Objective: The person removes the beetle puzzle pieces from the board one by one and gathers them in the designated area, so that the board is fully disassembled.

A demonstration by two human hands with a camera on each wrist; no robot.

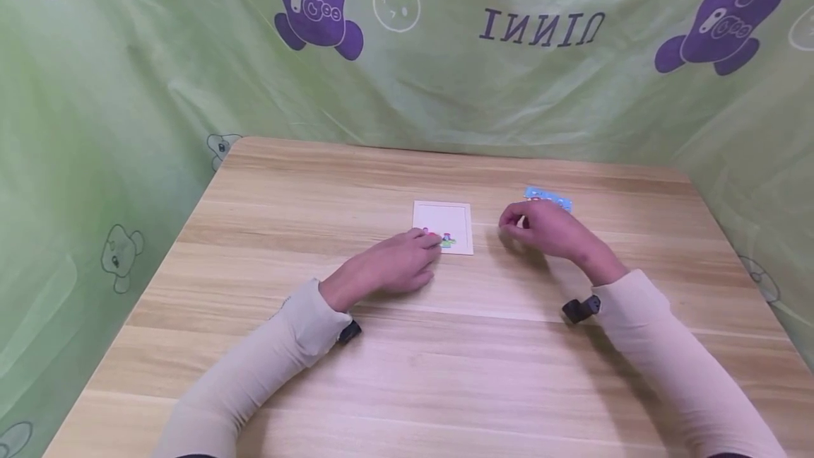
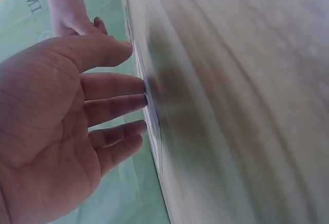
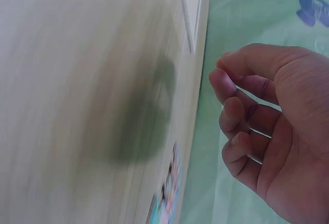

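Note:
A white square board (image 1: 443,219) with a thin inner border lies flat on the table. Small colourful picture shapes (image 1: 448,239) show along its near edge, partly covered by fingers. My left hand (image 1: 402,261) rests its fairly straight fingertips on the board's near left part; in the left wrist view the fingertips meet the board's edge (image 2: 154,126). My right hand (image 1: 545,227) hovers above the table, right of the board. Its thumb and index fingertip touch, the other fingers are curled, and nothing shows between them. Behind it lies a blue patterned sheet (image 1: 550,197), partly hidden.
The wood-grain table (image 1: 407,373) reaches back to a green printed curtain (image 1: 432,104), which also hangs at both sides. A small black device (image 1: 581,309) sits at the right cuff, and another (image 1: 349,332) at the left cuff.

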